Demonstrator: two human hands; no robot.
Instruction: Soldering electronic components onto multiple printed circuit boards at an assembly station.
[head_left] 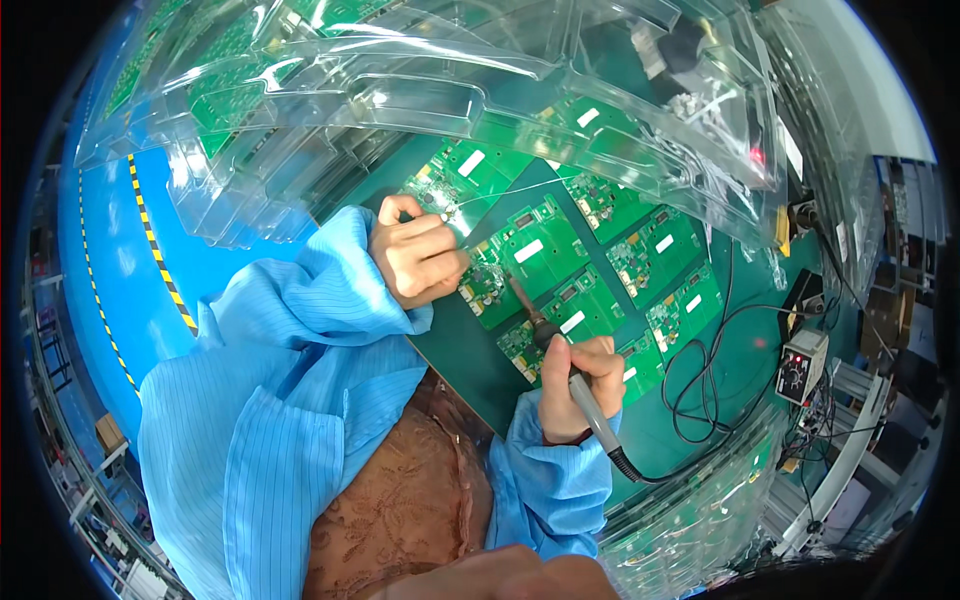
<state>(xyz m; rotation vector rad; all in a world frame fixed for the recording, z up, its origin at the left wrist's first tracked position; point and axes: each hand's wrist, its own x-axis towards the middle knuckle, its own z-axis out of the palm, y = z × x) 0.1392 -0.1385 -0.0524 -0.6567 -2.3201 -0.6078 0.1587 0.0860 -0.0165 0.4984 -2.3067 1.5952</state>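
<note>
My right hand [580,385] is wrapped round the grey handle of a soldering iron [594,412]. The iron's tip points up and left over a green circuit board [545,248]; whether it touches the board I cannot tell. My left hand [418,255] is closed at that board's left edge, fingers curled in a pinch. From its fingertips a thin solder wire [510,190] runs off to the upper right. Beneath the iron lies another circuit board [578,308]. More boards with white labels, such as one circuit board [655,253], lie in rows alongside.
Clear plastic trays [430,100] are piled across the far side, overhanging some boards. A black cable [690,425] loops over the green mat [465,350] at the right, near a small control box [802,366] with a red light. More trays [690,530] holding boards sit at the lower right.
</note>
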